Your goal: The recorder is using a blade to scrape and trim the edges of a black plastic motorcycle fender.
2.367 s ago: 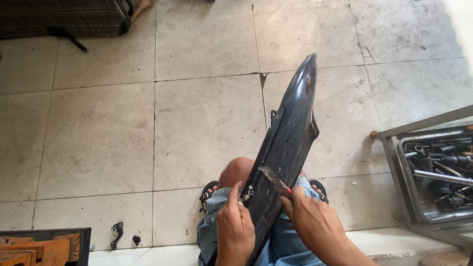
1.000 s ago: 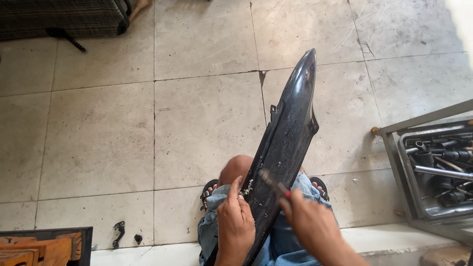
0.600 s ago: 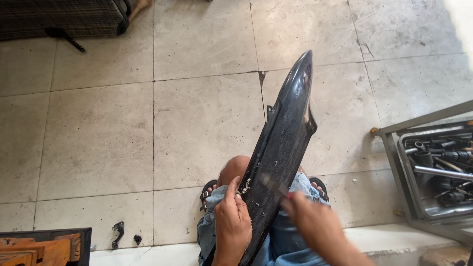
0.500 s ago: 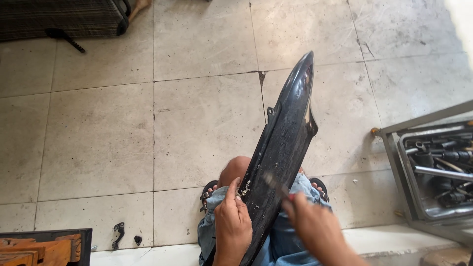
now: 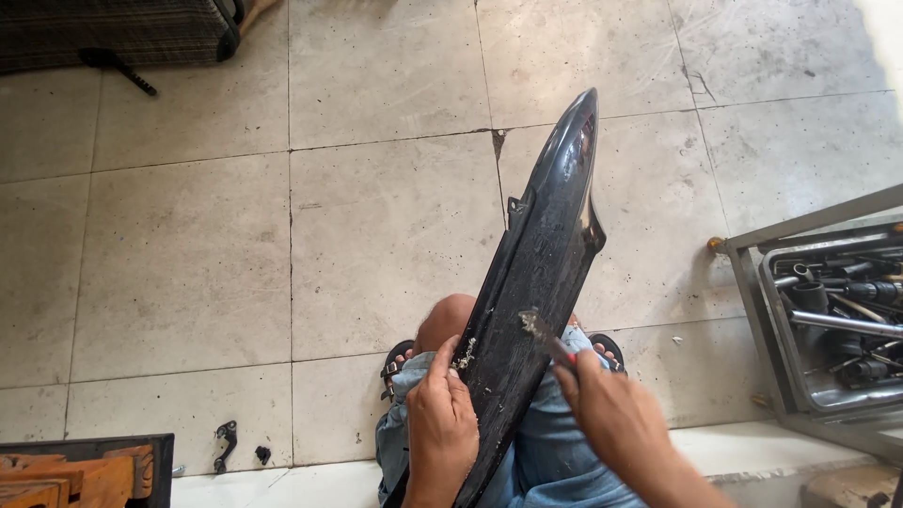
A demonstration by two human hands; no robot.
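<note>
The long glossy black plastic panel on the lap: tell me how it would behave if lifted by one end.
The long glossy black plastic panel probably stays stiff, since it juts past the knees without sagging. It looks thin-walled, so likely light for its length. Its shiny surface may be slippery; the left hand grips its edge while the right hand works a small tool against it.

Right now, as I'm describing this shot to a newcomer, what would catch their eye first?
A long glossy black panel rises from the person's lap at centre. The left hand grips its edge, and the right hand holds a small tool against it. A metal tray of tools sits at right.
</note>
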